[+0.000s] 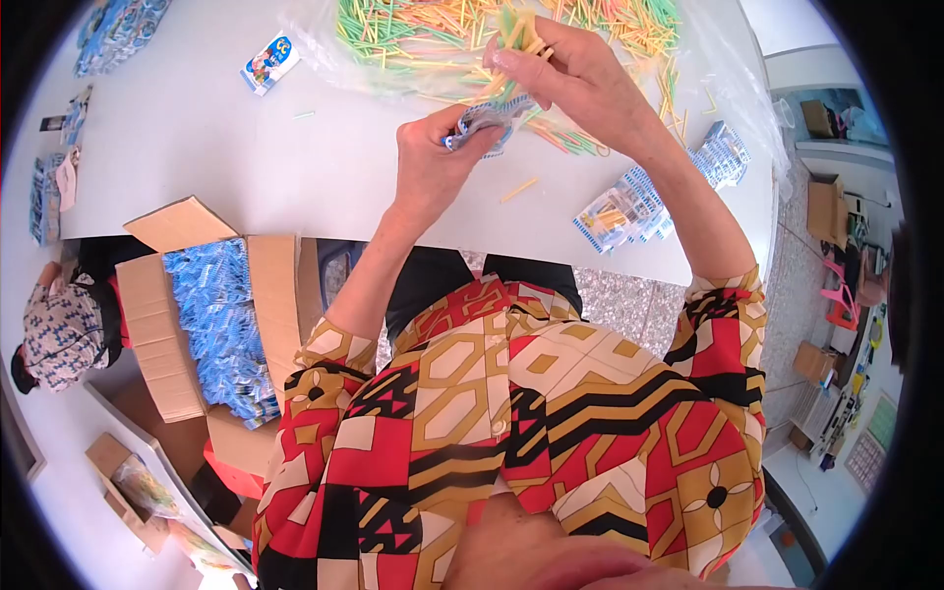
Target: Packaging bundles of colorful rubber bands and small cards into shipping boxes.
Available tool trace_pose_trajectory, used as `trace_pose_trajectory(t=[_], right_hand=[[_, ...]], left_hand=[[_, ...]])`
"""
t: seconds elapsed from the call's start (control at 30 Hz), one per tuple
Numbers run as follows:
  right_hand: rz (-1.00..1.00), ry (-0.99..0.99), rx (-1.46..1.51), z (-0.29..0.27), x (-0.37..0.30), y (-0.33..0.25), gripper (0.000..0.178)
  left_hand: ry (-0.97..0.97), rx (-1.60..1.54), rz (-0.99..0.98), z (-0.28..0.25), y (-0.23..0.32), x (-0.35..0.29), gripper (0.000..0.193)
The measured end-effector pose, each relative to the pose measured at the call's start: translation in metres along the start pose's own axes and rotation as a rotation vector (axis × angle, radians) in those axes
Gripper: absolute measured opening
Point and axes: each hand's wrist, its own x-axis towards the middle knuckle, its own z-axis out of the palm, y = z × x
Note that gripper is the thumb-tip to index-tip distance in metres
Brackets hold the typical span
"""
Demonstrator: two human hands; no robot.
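Over the table, my left hand point(433, 162) is closed on a small blue-and-white plastic packet point(487, 120), whose mouth faces up. Just above it, my right hand point(580, 84) pinches a bunch of thin coloured sticks point(519, 34), yellow, green and orange. The lower ends of the bunch meet the packet's opening; how far inside they reach is hidden. Behind both hands spreads a big heap of the same sticks point(413, 39) on clear plastic sheeting. A few loose sticks point(519, 190) lie nearer me.
Blue-and-white packets point(619, 208) are stacked by the table's right front edge. A printed card point(267, 62) lies at the back left. Beside my left arm, an open cardboard box point(157, 324) holds many blue packets point(221, 324). Another person point(69, 329) is at the far left.
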Motion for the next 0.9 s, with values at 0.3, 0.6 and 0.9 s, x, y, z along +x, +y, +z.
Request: trace_pose_trajectory(t=[0.3, 0.6, 0.9], right_hand=[[0.016, 0.019, 0.012, 0.002, 0.003, 0.000, 0.020], [-0.007, 0.091, 0.054, -0.001, 0.002, 0.006, 0.017], [-0.081, 0.089, -0.030, 0.006, -0.006, 0.006, 0.015]], left_hand=[[0.014, -0.033, 0.049, -0.006, -0.003, 0.008, 0.016], [-0.053, -0.249, -0.070, -0.004, 0.011, 0.005, 0.019], [-0.067, -0.332, -0.127, -0.004, 0.012, 0.006, 0.019]])
